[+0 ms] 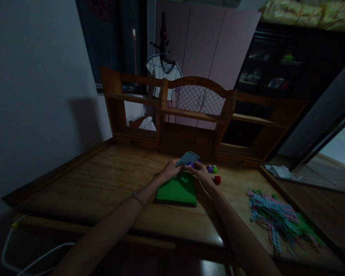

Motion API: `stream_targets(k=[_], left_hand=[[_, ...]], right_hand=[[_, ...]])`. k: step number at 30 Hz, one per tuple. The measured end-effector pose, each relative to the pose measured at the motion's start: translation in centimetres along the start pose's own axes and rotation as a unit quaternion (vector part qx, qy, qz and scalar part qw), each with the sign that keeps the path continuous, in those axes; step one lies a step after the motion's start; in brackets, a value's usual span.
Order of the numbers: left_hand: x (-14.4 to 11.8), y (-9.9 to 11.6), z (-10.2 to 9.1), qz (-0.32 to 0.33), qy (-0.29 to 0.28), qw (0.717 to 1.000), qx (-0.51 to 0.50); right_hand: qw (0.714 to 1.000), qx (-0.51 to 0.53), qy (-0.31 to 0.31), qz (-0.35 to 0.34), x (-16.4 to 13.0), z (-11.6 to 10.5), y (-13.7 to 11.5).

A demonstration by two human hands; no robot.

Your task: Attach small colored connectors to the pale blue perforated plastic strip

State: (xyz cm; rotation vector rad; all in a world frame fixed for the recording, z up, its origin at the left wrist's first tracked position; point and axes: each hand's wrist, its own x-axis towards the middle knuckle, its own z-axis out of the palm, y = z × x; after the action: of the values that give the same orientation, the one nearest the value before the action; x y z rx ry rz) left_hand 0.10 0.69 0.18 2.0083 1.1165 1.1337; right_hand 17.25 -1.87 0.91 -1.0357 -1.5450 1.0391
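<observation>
Pinched in my left hand [171, 168] is a light blue sheet [186, 157], raised at a slant, with a row of dark holes or marks along its upper edge. My right hand [200, 171] is closed at the sheet's lower right, around a small purple object [191, 165] mostly hidden by the fingers. Under both hands lies a flat green stack of sheets or a pad [176, 193] on the wooden desk. To the right of my right hand are a small purple and green pair of things with white eye-like tops [212, 168] and a small red object [217, 179].
Many pink, blue and green strips with holes [276, 214] are heaped on the desk's right side. A wooden shelf unit [189, 132] stands along the back of the desk [103, 180]. A white cable [43, 255] hangs at the lower left. The room is dim.
</observation>
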Motion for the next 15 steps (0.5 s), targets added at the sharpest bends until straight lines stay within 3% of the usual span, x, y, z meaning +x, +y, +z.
stream_targets(k=[15], left_hand=[[0.1, -0.42, 0.13, 0.006, -0.002, 1.0, 0.001]], right_hand=[[1.0, 0.001, -0.004, -0.005, -0.25, 0.03, -0.08]])
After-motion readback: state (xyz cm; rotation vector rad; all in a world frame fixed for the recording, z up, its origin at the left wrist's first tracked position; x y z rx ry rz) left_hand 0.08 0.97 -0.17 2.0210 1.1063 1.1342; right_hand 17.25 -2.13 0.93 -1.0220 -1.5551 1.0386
